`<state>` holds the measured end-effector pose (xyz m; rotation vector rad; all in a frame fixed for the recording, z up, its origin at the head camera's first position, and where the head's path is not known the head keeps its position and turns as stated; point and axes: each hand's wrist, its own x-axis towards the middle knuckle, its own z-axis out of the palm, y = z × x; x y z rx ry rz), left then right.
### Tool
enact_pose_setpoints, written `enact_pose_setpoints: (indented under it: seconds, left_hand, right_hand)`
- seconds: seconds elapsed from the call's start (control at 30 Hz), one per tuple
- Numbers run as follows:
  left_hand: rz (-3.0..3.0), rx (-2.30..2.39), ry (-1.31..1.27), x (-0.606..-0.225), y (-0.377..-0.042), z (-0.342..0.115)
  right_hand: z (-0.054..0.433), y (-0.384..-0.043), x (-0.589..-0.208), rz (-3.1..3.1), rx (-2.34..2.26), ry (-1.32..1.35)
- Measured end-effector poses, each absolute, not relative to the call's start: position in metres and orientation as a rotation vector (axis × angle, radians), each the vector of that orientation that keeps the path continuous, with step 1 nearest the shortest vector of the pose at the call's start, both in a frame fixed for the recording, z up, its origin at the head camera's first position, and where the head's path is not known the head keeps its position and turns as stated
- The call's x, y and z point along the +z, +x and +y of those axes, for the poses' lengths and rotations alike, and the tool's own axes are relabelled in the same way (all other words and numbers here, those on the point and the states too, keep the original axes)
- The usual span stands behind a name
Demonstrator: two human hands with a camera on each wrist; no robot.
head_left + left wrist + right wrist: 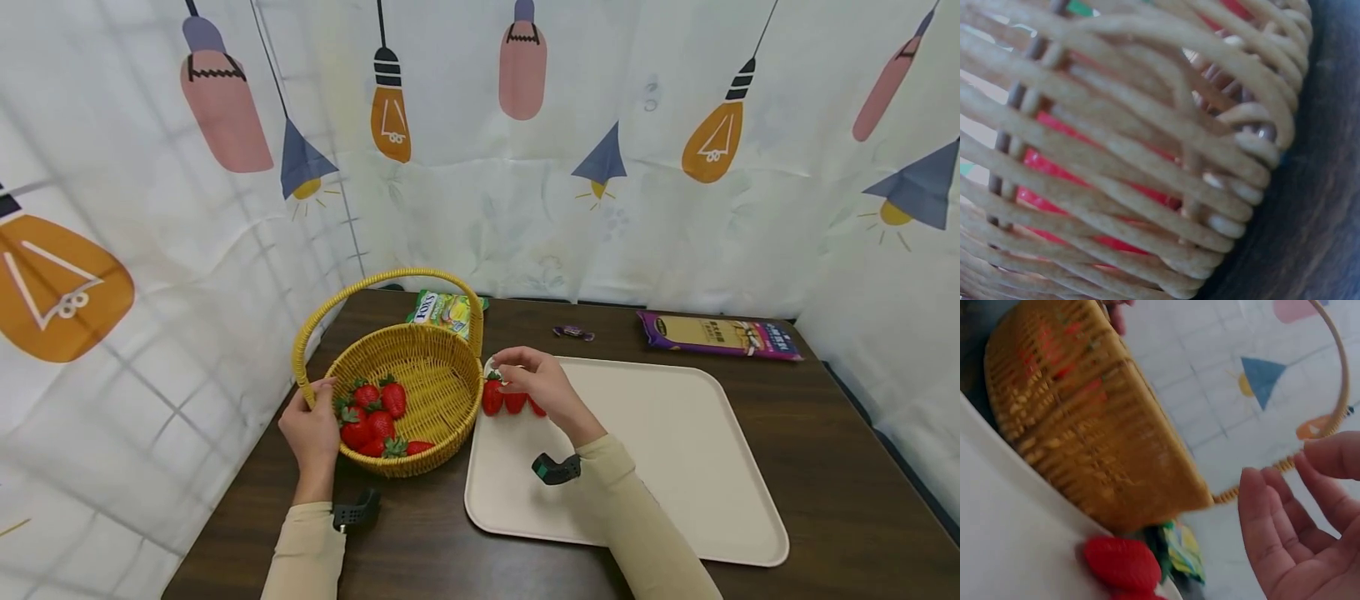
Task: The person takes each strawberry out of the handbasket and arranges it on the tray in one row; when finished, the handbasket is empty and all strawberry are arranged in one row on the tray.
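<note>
A yellow wicker basket [446, 379] with a tall arched handle stands at the left of the table, several strawberries [378, 425] heaped in its left part. My left hand [312, 429] holds its left rim by the foot of the handle. Red shows through the weave [997, 256] in the left wrist view. My right hand [551, 393] is over the far left corner of a cream tray [645, 442], fingers loosely bent and nothing between them. Beneath it, strawberries [492, 398] lie in a row on the tray, partly hidden; one strawberry [1124, 562] shows plainly in the right wrist view.
Behind the basket lies a green and yellow FOX'S packet [450, 312]. A small purple wrapped sweet [573, 333] sits beyond the tray, and a long purple packet [720, 336] lies at the far right. A printed curtain [480, 208] hangs round the dark wooden table [427, 533].
</note>
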<state>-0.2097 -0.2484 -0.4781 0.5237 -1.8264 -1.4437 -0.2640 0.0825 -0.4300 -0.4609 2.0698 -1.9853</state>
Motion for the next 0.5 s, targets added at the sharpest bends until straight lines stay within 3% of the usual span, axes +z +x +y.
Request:
enact_pose_setpoints:
  seconds: [0.5]
  left_hand:
    - [-1.81,-1.457,0.514,-0.477,-0.21,-0.248]
  right_hand:
    - [0.009,-0.265,-0.433,1.979,-1.746,-0.858]
